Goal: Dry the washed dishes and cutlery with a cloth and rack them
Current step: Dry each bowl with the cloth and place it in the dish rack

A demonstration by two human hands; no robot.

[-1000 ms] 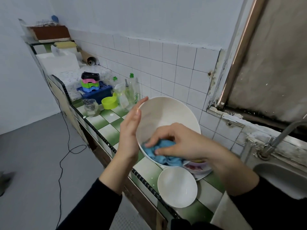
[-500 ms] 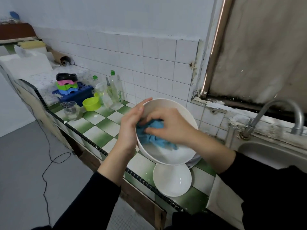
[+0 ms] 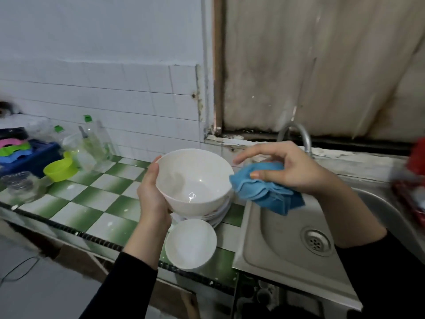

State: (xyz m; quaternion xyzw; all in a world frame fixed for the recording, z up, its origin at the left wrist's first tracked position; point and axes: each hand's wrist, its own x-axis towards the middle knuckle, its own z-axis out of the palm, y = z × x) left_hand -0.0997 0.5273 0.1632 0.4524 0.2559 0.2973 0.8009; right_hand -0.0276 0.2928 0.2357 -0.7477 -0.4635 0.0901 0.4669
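— Bowl first: large, round, white [image 3: 195, 180]. Where?
— Held up over the counter, mouth tilted toward the camera. Gripped from the left side and underneath by the left hand [image 3: 151, 194], thumb along the rim. Hangs just above a stack of white plates [image 3: 220, 214].
— And the cloth?
— Blue folded cloth [image 3: 264, 187], outside the bowl, just beside its right rim; cannot tell whether touching. Clutched by the right hand [image 3: 287, 166], thumb pressed on top, forefinger stretched out above, over the near corner of the stainless-steel sink [image 3: 287, 226].
— Other dishes nearby?
— Smaller white bowl [image 3: 190, 244], upright on the green-and-white checked tile counter [image 3: 76, 203], in front of the plates, near the front edge.
— Further out?
— Curved metal tap [image 3: 299, 134] behind the right hand. Leftward along the tiled wall: clear plastic bottles with green caps [image 3: 92, 143], lime-green plastic cup [image 3: 61, 169], blue plastic crate [image 3: 27, 157] with coloured pieces on top, glass jar [image 3: 21, 186] nearer the front edge. Blurred red thing [image 3: 416, 157] at far right, beyond the sink; cannot tell what.
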